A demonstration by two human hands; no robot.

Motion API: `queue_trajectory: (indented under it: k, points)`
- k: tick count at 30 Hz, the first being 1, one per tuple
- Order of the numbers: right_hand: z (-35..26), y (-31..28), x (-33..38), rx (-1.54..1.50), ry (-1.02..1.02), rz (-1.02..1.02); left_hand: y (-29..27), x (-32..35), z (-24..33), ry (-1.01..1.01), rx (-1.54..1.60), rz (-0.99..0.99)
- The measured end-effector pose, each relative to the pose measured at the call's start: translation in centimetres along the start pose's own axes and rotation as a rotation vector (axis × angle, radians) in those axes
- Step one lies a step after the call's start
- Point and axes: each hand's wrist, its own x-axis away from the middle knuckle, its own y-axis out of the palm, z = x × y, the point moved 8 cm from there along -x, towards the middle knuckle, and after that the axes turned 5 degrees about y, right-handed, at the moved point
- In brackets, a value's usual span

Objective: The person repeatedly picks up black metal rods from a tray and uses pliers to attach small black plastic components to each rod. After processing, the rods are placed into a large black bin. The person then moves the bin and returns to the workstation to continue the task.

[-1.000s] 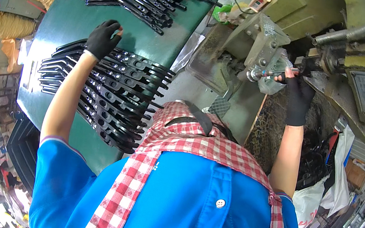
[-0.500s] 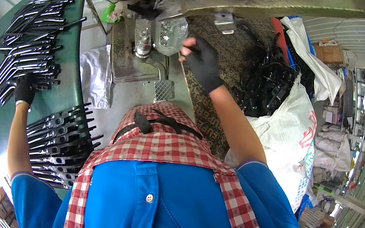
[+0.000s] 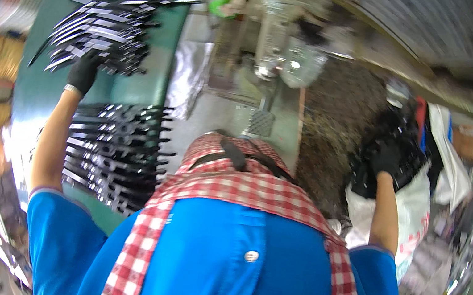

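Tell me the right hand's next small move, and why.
Probably, the right hand should close on one piece from the heap of black parts: it reaches in among them at the white sack, though blur hides whether it grips any. The left hand is at the long black pieces on the green table.

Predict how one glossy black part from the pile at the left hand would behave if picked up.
Probably stiff: the black parts by the left hand show long, clean lines without sagging. Their bright highlights suggest a smooth, possibly slippery surface. Since they overlap on the green table, lifting one may drag its neighbours.
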Motion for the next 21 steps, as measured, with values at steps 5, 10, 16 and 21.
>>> queue_trajectory:
  k: [5,10,16,21]
  points:
    - [5.8,0.4,-1.9,-0.838,0.242,0.47,-5.5,-2.3,5.4,0.22,-0.169,0.081]
    - [0.4,-2.9,-4.5,-2.524,0.354,0.425,-11.6,-6.3,15.9,0.485,0.14,0.283]
    - [-15.9,-17.5,-4.6,-2.867,-0.087,0.013,-17.8,-10.4,28.9,0.553,0.5,0.196]
    - [-18.0,-19.9,-3.9,-3.095,-0.394,-0.056,-18.7,-11.6,32.8,0.478,0.626,0.018]
